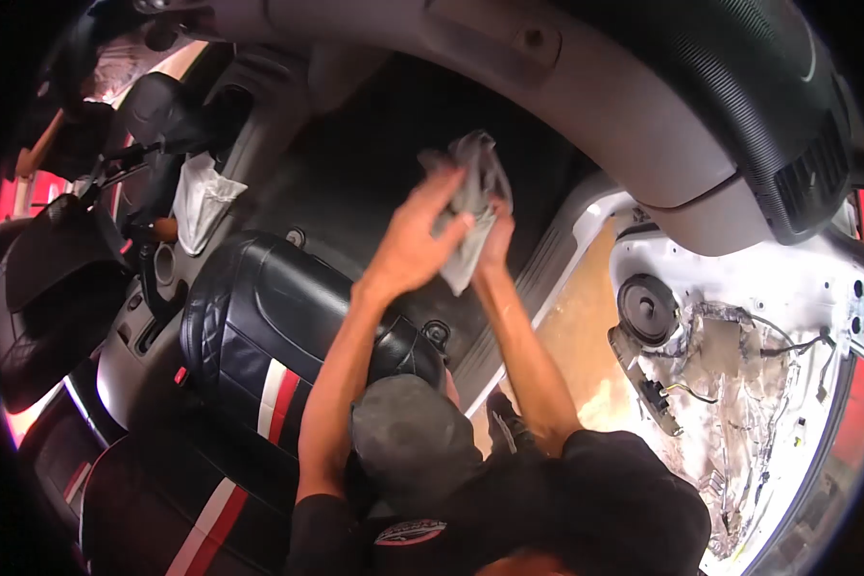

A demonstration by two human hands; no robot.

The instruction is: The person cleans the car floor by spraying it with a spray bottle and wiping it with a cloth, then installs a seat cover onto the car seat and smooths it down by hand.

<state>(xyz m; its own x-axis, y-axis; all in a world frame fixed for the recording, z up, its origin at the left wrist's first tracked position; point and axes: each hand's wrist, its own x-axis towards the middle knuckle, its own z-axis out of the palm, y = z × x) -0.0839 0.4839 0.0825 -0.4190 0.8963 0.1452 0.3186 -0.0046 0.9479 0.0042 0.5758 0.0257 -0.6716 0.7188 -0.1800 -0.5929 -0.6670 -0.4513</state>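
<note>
Both of my hands are raised over the dark footwell floor (355,125), close together around a crumpled grey plastic bag (468,264). The bag looks thin and partly see-through, and whether anything is inside it cannot be made out. My left hand (418,240) presses at the bag's left side with its thumb across the front; motion smears its fingertips. At the right side, my right hand (495,240) has its fingers curled around the bag, partly hidden behind it. Below my hands is the black front seat (269,307) with a red and white stripe.
A dashboard (586,106) arches across the top right. On the right, an open door with its inner panel off shows a round speaker (648,309) and loose wiring (691,394). A white plastic bag (202,204) sits by the centre console, near the gear lever (149,274).
</note>
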